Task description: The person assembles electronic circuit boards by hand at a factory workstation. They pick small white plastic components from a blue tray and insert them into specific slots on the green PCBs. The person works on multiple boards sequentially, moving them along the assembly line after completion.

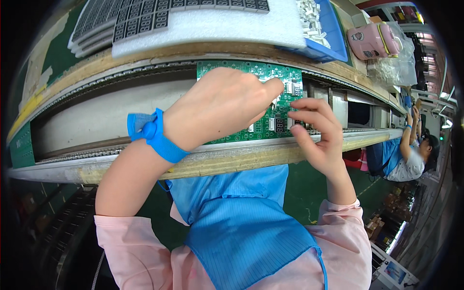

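A green circuit board lies across the conveyor rails, bearing white connectors and dark digit displays. My left hand, with a blue wrist strap, reaches over the middle of the board. Its fingers are bent and drawn together above the board; what they pinch is hidden, though something small and white shows beside the fingertips. At the board's right edge my right hand has its thumb and fingers curved apart. The fingertips are close to a white connector, next to a digit display.
Foam sheets carrying rows of digit displays stand behind the conveyor. A blue bin of white connectors sits beside them, then a pink pouch. Another green board is at far left. A co-worker sits farther right.
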The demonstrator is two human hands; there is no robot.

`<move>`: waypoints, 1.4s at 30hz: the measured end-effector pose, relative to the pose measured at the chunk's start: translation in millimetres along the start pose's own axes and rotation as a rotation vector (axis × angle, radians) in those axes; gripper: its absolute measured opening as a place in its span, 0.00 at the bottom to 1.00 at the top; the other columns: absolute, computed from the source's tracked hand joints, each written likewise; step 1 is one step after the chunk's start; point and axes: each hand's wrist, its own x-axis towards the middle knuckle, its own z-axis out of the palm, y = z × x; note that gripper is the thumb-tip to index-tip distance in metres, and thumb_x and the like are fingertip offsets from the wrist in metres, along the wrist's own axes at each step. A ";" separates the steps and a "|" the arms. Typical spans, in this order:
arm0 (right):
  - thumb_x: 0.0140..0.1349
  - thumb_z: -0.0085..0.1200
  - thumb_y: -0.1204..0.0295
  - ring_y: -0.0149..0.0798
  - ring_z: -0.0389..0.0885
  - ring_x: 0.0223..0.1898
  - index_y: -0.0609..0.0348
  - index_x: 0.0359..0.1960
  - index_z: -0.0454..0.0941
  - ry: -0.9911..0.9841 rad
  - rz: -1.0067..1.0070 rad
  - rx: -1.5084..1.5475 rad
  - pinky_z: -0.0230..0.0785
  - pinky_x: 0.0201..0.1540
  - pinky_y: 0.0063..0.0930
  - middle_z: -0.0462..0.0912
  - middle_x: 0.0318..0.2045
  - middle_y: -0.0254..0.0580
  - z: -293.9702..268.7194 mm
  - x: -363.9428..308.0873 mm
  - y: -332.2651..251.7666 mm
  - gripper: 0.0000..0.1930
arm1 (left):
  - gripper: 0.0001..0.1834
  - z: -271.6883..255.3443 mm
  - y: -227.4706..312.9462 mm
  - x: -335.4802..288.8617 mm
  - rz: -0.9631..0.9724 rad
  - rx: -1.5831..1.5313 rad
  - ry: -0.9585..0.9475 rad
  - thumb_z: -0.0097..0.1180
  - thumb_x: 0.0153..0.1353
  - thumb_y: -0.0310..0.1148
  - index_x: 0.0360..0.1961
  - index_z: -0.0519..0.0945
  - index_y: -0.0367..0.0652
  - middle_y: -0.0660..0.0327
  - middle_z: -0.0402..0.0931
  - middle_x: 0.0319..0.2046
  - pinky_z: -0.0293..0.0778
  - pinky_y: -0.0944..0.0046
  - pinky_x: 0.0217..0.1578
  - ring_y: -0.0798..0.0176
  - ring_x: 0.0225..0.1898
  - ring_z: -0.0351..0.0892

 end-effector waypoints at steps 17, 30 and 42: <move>0.55 0.65 0.77 0.46 0.78 0.45 0.61 0.39 0.84 0.198 -0.029 -0.036 0.72 0.49 0.38 0.84 0.43 0.42 4.0 -12.3 19.1 0.09 | 0.16 -13.0 23.9 9.3 -0.023 0.104 -0.034 0.70 0.51 0.36 0.36 0.76 0.44 0.58 0.74 0.35 0.76 0.58 0.33 0.54 0.37 0.80; 0.65 0.55 0.79 0.36 0.83 0.32 0.66 0.50 0.82 0.374 0.378 0.188 0.74 0.33 0.27 0.85 0.41 0.47 -2.5 -22.0 40.9 0.13 | 0.21 -2.9 54.7 22.3 0.103 0.234 -0.049 0.74 0.43 0.35 0.42 0.86 0.46 0.65 0.85 0.45 0.69 0.47 0.51 0.50 0.53 0.78; 0.57 0.54 0.81 0.61 0.84 0.36 0.67 0.34 0.79 0.145 0.486 0.349 0.77 0.40 0.51 0.84 0.28 0.59 0.5 -10.8 41.6 0.05 | 0.14 21.0 67.3 17.9 0.058 0.333 -0.065 0.74 0.43 0.29 0.34 0.87 0.45 0.66 0.85 0.42 0.65 0.53 0.47 0.55 0.45 0.75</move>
